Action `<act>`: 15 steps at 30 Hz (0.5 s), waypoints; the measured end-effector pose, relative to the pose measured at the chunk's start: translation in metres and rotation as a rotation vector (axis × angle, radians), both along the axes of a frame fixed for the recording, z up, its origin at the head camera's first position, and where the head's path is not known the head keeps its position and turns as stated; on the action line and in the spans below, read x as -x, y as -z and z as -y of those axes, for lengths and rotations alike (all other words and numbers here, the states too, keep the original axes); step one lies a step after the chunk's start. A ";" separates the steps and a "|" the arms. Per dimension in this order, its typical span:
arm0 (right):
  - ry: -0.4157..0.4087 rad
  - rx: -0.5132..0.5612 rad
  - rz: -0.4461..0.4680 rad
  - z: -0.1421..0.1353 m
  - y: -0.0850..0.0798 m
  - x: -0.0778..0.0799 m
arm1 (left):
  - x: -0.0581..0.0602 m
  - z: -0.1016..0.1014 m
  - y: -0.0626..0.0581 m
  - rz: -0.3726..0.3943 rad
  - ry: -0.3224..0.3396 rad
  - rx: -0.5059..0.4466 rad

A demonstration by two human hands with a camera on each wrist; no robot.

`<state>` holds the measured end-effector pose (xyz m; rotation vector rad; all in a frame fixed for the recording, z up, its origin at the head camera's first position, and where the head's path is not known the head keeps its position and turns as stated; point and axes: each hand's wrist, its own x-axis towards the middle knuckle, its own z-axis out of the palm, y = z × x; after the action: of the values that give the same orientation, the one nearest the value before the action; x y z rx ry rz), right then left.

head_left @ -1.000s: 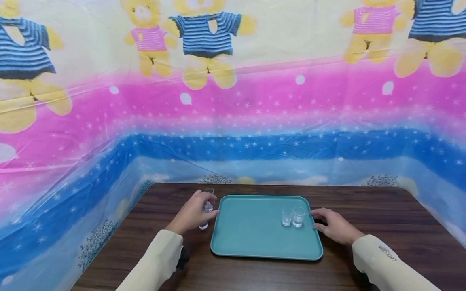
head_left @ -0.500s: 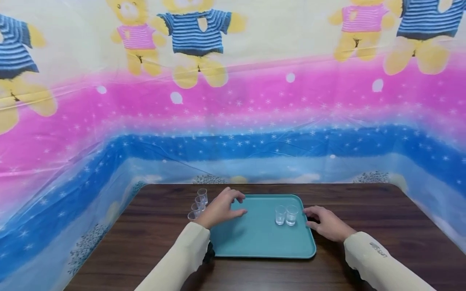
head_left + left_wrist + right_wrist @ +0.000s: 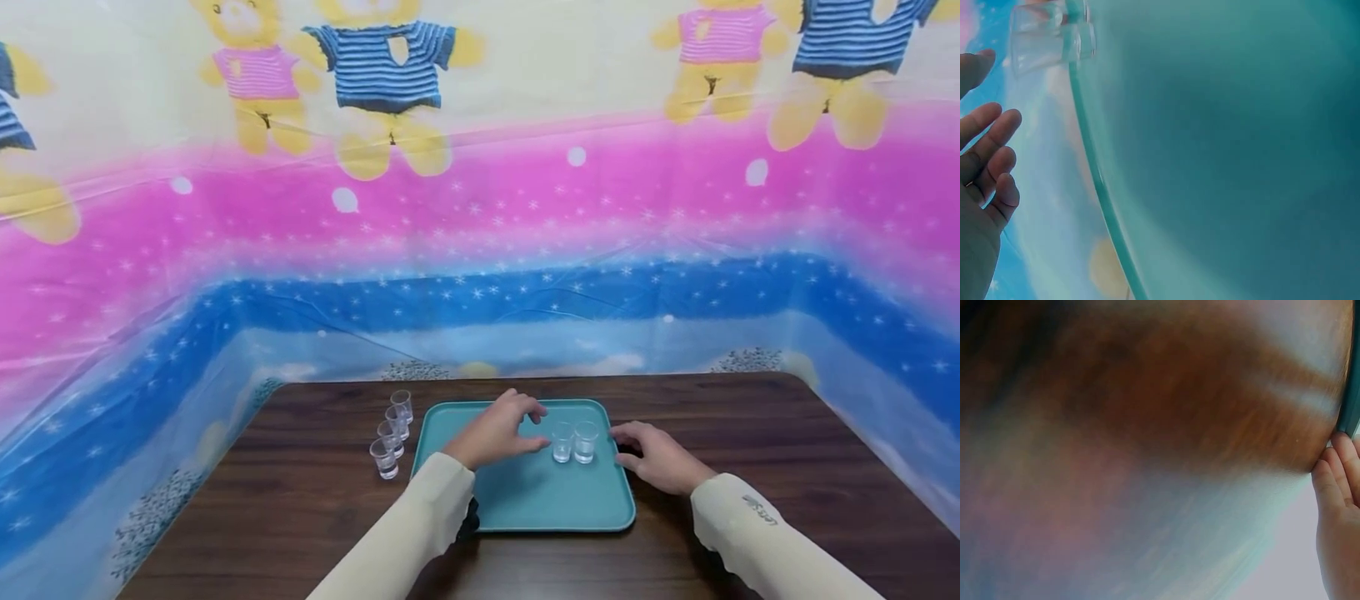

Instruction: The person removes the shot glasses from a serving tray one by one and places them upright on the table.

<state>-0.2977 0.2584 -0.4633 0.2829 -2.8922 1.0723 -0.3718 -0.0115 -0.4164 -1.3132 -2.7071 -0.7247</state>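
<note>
Two small clear shot glasses, a left one (image 3: 562,446) and a right one (image 3: 586,446), stand upright side by side on the right part of a teal tray (image 3: 525,504). My left hand (image 3: 498,432) hovers over the tray with nothing in it, thumb and fingers spread just left of the pair. The left wrist view shows its loosely bent fingers (image 3: 997,128) below the glasses (image 3: 1044,47). By the tray's right edge rests my right hand (image 3: 663,458), fingertips at the rim; in the right wrist view its fingers (image 3: 1335,472) meet the tray's side (image 3: 1352,381).
Left of the tray, several more clear shot glasses (image 3: 385,458) stand in a slanted row on the dark wooden table (image 3: 300,500). A printed cloth (image 3: 480,300) with bears hangs behind and along the sides of the table.
My left hand has let go at the row of glasses on the left and moved right across the tray to the pair. The right hand stays at the rim; the head view has shifted slightly.
</note>
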 end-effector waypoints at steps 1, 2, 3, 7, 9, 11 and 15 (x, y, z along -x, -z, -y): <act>-0.001 -0.003 -0.002 0.000 0.000 0.000 | -0.001 -0.003 0.000 0.002 -0.002 0.004; -0.003 -0.005 -0.003 -0.001 0.001 0.001 | -0.001 -0.007 0.000 0.003 -0.005 0.007; -0.003 -0.006 -0.004 -0.001 0.001 0.001 | -0.002 -0.010 0.001 0.003 -0.005 0.010; -0.002 -0.010 -0.004 0.000 0.001 0.001 | -0.002 -0.019 0.000 0.013 0.001 0.019; -0.001 -0.008 0.000 0.000 0.000 0.001 | -0.003 -0.023 0.000 0.020 0.003 0.025; -0.001 -0.003 0.004 0.000 -0.001 0.001 | -0.003 -0.026 0.000 0.026 0.000 0.035; -0.003 0.002 0.013 -0.001 -0.002 0.000 | -0.003 -0.030 0.001 0.034 -0.010 0.047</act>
<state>-0.2975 0.2597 -0.4608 0.2810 -2.9022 1.0816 -0.3687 0.0181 -0.4170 -1.3077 -2.7721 -0.6928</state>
